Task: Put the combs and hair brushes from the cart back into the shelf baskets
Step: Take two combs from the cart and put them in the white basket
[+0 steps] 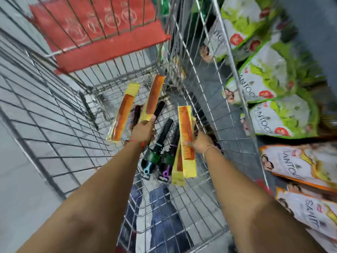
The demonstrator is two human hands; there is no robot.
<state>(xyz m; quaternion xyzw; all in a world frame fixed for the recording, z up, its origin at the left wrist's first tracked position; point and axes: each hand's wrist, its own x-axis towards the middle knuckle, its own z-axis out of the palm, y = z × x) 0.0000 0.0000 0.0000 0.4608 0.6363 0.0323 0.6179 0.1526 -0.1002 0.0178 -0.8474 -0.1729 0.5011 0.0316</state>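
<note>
Both my arms reach down into a wire shopping cart. My left hand grips an orange comb in a yellow sleeve by its lower end and also seems to hold a black round brush beside it. My right hand holds another packaged orange comb by its right edge, with a further yellow comb pack just under it. A loose packaged comb lies on the cart floor to the left. Two black hair brushes lie between my hands. No shelf basket is in view.
A red fabric seat flap hangs at the cart's far end. Green and white packets and orange-trimmed packets are stacked on shelves to the right of the cart. Grey floor lies to the left.
</note>
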